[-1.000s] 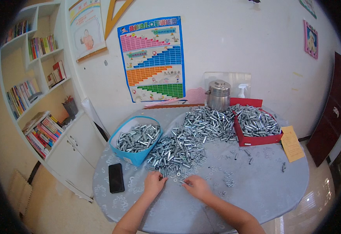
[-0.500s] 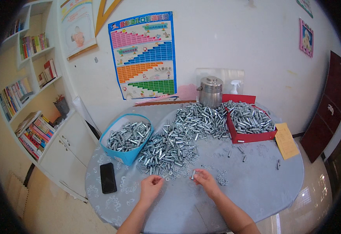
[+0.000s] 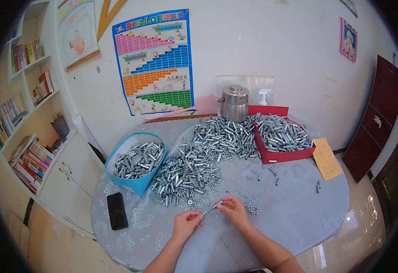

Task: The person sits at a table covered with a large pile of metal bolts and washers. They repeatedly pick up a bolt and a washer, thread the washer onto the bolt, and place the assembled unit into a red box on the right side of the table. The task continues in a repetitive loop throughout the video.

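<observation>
Both hands meet over the near middle of the table. My left hand (image 3: 187, 224) pinches the lower end of a thin silver bolt (image 3: 207, 211). At its other end, my right hand (image 3: 233, 213) grips a thicker silver metal sleeve (image 3: 218, 204), in line with the bolt. Whether the bolt's tip is inside the sleeve is too small to tell. Beyond the hands spreads a large pile of silver metal sleeves (image 3: 185, 175). Small nuts or washers (image 3: 252, 207) lie scattered to the right of my right hand, with more along the pile's near edge.
A blue fabric bin (image 3: 140, 184) of metal pieces stands left, a red box (image 3: 284, 157) of them at the back right. A black phone (image 3: 117, 211) lies left. Behind are a steel pot (image 3: 235, 107) and a spray bottle (image 3: 263, 96); a yellow paper (image 3: 326, 159) lies right.
My hands were apart and have come together, so the bolt and the sleeve now line up between them. The whole view has shifted slightly, with the scene sitting further left.
</observation>
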`<action>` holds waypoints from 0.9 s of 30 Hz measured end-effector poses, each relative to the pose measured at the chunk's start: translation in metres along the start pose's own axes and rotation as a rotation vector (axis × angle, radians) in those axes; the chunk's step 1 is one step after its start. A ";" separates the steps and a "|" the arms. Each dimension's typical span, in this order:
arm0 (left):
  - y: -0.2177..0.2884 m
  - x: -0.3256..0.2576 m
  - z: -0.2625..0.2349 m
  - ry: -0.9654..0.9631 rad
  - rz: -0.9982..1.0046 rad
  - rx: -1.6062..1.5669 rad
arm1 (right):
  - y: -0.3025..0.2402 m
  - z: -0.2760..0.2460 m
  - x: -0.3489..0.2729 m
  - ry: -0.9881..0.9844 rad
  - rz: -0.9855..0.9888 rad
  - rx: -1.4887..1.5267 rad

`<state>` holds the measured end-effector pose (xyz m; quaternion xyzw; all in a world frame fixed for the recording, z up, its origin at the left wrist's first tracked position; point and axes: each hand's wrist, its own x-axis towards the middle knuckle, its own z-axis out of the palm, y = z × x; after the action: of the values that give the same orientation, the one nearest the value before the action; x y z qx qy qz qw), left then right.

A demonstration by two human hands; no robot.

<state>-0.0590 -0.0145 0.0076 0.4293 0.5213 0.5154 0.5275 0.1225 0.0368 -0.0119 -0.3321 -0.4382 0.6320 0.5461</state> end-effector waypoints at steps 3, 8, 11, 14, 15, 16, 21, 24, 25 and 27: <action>0.000 -0.002 0.000 -0.014 0.004 -0.044 | 0.000 -0.001 -0.001 -0.006 0.017 -0.004; -0.001 -0.002 -0.002 -0.035 -0.022 -0.102 | -0.004 0.002 -0.002 -0.019 0.022 -0.009; 0.002 -0.004 0.001 -0.018 -0.063 -0.134 | 0.000 0.003 -0.003 -0.073 0.031 -0.027; 0.003 -0.005 0.007 -0.008 -0.113 -0.233 | 0.014 0.006 -0.007 -0.142 0.033 -0.041; 0.003 -0.006 0.007 -0.009 -0.128 -0.277 | 0.016 0.008 -0.009 -0.138 0.042 -0.043; 0.002 -0.006 0.007 -0.013 -0.135 -0.279 | 0.018 0.009 -0.010 -0.134 0.050 -0.046; -0.002 -0.005 0.003 -0.030 -0.144 -0.276 | 0.010 0.012 -0.012 -0.187 0.094 -0.075; -0.005 -0.004 0.001 -0.061 -0.154 -0.286 | 0.003 0.013 -0.013 -0.218 0.101 -0.173; -0.006 -0.004 0.000 -0.070 -0.160 -0.299 | 0.003 0.013 -0.013 -0.235 0.083 -0.188; -0.006 -0.002 -0.001 -0.087 -0.173 -0.324 | -0.003 0.014 -0.013 -0.211 0.093 -0.233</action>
<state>-0.0597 -0.0176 0.0014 0.3143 0.4429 0.5263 0.6543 0.1140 0.0217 -0.0044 -0.3450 -0.5478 0.6327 0.4250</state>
